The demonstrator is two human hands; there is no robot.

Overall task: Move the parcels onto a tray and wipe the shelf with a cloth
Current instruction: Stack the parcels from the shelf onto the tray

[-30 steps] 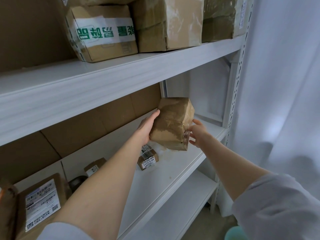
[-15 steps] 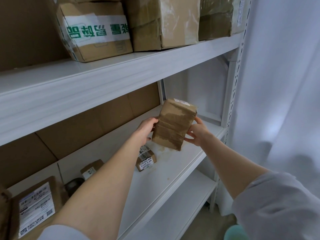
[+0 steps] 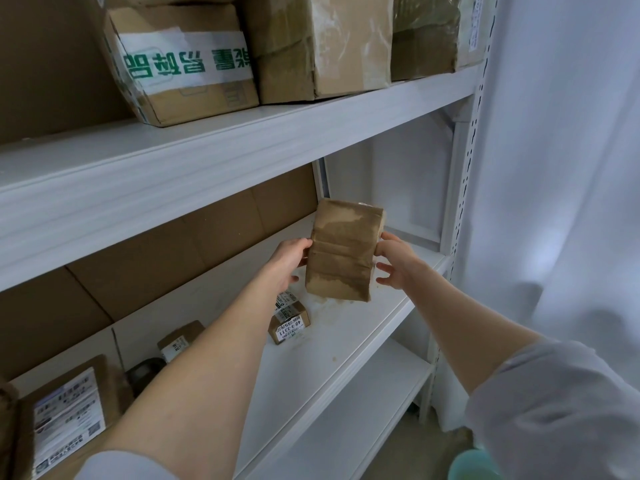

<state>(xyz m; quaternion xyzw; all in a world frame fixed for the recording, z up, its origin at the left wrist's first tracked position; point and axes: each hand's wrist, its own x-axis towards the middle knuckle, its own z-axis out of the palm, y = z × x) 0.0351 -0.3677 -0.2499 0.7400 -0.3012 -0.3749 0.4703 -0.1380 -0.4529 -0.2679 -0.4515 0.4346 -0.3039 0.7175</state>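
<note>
1. over the last second we turned the brown parcel (image 3: 343, 251) from a tilt to nearly upright and raised it; its lower edge hung clear of the shelf (image 3: 346, 368), near the right-hand end.
2. our left hand (image 3: 287, 261) gripped its left edge, thumb on the front. our right hand (image 3: 394, 261) pressed the right edge with fingers loosely spread, not wrapped round.
3. we judged this parcel was ready to carry away. a small labelled parcel (image 3: 289, 322) and others further left were still on the shelf, so wiping was not yet due.
4. brownish marks showed on the shelf under the raised parcel.
5. the left fingers behind the parcel were hidden. we saw no tray or cloth. a teal object (image 3: 474, 465) was cut off at the bottom edge, and we could not identify it.
</note>
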